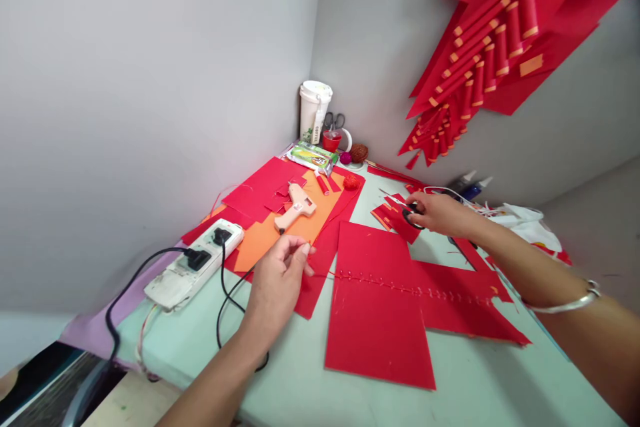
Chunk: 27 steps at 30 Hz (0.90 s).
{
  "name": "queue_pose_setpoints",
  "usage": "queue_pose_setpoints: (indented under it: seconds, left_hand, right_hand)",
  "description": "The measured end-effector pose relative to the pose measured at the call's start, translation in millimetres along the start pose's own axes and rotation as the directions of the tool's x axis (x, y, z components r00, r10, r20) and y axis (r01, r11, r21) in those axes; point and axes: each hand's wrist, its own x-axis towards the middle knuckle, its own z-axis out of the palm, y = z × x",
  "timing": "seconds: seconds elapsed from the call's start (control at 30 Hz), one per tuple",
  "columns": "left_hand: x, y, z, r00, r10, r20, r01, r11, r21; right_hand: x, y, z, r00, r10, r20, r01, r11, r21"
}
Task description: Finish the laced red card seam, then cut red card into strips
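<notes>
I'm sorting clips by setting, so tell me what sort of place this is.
Probably a papercraft worktable: a glue gun lies on orange paper, a large red sheet lies nearby, and the right hand holds scissors.

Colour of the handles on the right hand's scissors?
Black handles, seen in the head view, partly covered by the right hand.

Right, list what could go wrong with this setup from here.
The red thread running from the left hand to the large red card could drag that card askew if pulled hard.
The scissors in the right hand are close to small red pieces and might nick or scatter them.
The black cord looping beside the left forearm might snag and drag the power strip.
</notes>
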Motion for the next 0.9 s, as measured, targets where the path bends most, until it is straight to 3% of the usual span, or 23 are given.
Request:
queue_pose_setpoints:
  seconds: [0.17, 0.33, 0.47, 0.67, 0.77, 0.9]
  left_hand:
    - [-4, 4, 2.3, 0.994, 0.088, 0.062, -0.100, 0.968, 0.231]
    - [-2, 4, 9.6, 0.943, 0.273, 0.190, -0.328, 0.855, 0.401]
    - [3, 6, 17.3, 0.920, 0.276, 0.280, -0.386, 0.768, 0.511]
    - [4, 7, 25.9, 0.904, 0.252, 0.346, -0.422, 0.664, 0.617]
    - [2, 5, 27.2, 0.898, 0.250, 0.362, -0.435, 0.632, 0.642]
    - [1, 5, 28.9, 0.892, 0.248, 0.378, -0.447, 0.605, 0.659]
  right_hand:
    - [6, 30, 28, 1.000, 0.010, -0.016, -0.013, 0.985, -0.174]
    - [-1, 24, 34, 0.996, -0.039, -0.082, 0.021, 0.977, -0.210]
    - [-15, -14, 23, 0.970, -0.190, -0.150, 0.169, 0.976, -0.138]
    - [-56, -91, 37, 0.856, -0.484, -0.182, 0.499, 0.866, 0.042]
    - [-70, -108, 51, 0.810, -0.525, -0.261, 0.560, 0.824, 0.080]
    - [-77, -116, 61, 0.790, -0.524, -0.319, 0.562, 0.826, 0.034]
